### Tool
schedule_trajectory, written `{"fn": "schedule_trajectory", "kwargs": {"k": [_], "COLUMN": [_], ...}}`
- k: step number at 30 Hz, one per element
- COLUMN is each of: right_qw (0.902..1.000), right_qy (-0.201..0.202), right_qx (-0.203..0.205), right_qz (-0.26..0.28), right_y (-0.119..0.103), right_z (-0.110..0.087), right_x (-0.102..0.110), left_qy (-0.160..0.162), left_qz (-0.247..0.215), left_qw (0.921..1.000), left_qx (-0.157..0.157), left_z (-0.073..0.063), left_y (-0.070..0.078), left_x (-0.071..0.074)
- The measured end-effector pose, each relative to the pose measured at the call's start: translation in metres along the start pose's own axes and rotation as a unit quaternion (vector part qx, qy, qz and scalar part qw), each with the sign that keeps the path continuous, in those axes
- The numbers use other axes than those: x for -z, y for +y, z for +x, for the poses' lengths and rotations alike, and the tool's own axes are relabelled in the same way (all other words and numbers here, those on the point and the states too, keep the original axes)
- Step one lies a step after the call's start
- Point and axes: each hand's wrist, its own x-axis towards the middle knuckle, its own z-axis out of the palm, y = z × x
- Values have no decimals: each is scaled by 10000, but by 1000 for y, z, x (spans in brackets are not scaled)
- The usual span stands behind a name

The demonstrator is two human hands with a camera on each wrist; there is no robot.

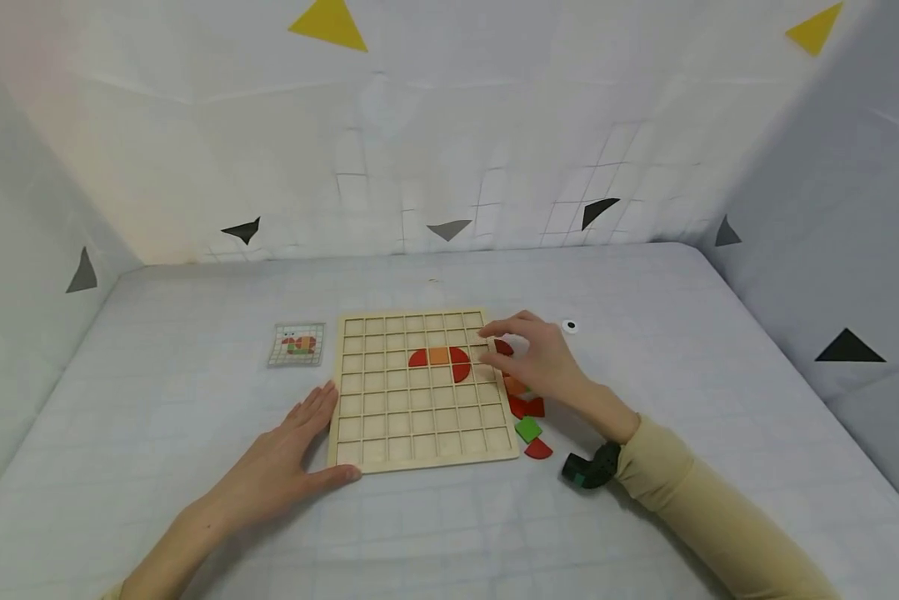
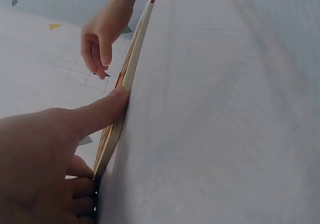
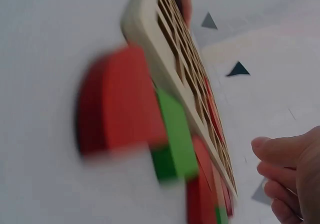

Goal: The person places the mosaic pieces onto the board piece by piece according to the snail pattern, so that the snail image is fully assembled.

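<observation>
A wooden grid board lies on the table. My left hand rests at its left edge, the thumb on the near corner and the fingers along the side. Red quarter-round pieces and an orange square sit in its cells. Over the board's right edge hovers my right hand, thumb and fingers apart, nothing between them. Below and beside that hand lie loose pieces, among them a green square and a red quarter-round piece; the hand partly covers some of them.
A small picture card lies left of the board. Farther right, a white disc with a black dot is on the table. A dark device is worn at my right wrist.
</observation>
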Motion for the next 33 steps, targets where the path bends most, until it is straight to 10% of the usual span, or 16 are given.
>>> {"fn": "schedule_trajectory", "kwargs": {"k": [8, 33], "right_qw": [9979, 9978], "right_qy": [-268, -567], "right_qx": [-593, 308], "right_qz": [56, 180], "right_y": [16, 38], "right_z": [-18, -51], "right_x": [35, 33], "left_qy": [-26, -15], "left_qz": [60, 1], "left_qw": [9999, 10000], "left_qx": [76, 65], "left_z": [0, 2], "left_y": [2, -3], "left_x": [1, -2]}}
